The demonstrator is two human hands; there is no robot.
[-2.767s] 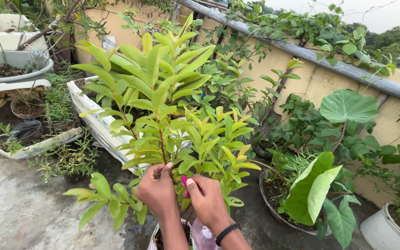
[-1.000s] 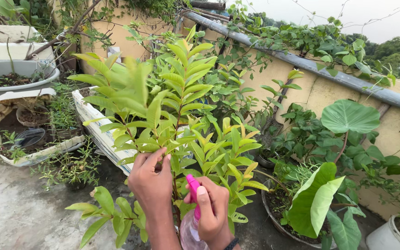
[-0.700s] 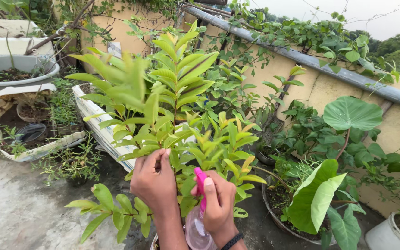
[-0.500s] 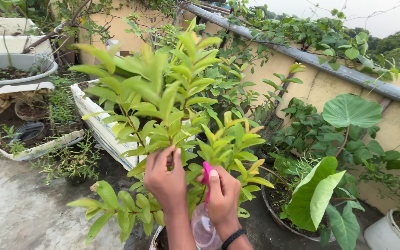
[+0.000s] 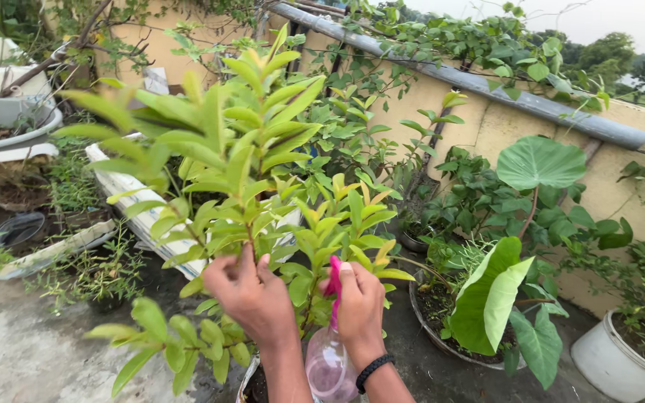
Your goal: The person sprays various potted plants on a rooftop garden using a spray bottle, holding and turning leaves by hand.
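**Spray bottle held up against a leafy potted shrub**

The right hand [image 5: 360, 310] is wrapped around the neck of a small spray bottle [image 5: 328, 366], fingers curled shut about its pink trigger head [image 5: 334, 280], with a black band on the wrist. The bottle sits near the bottom middle of the view, just right of the shrub's stem. Its body is clear pinkish plastic, so it likely weighs little and gives a bit under pressure; how much liquid is in it cannot be told. The neck under the trigger looks like the sure place to grip, since the round body could slip if wet.

The left hand [image 5: 251, 295] pinches a thin stem of the shrub [image 5: 244, 172] between thumb and fingers, just left of the bottle. The stem probably bends easily, and the light green leaves look soft and apt to tear, so a light hold low on the stem seems safest.

The shrub's own pot [image 5: 251, 380] shows only as a rim at the bottom edge. To the right, a dark round pot [image 5: 431, 332] holds soil and a broad-leaved plant [image 5: 498, 298]. A white pot [image 5: 610, 366] stands at the near right. At far left, a pale basin [image 5: 16, 130] holds dark soil.
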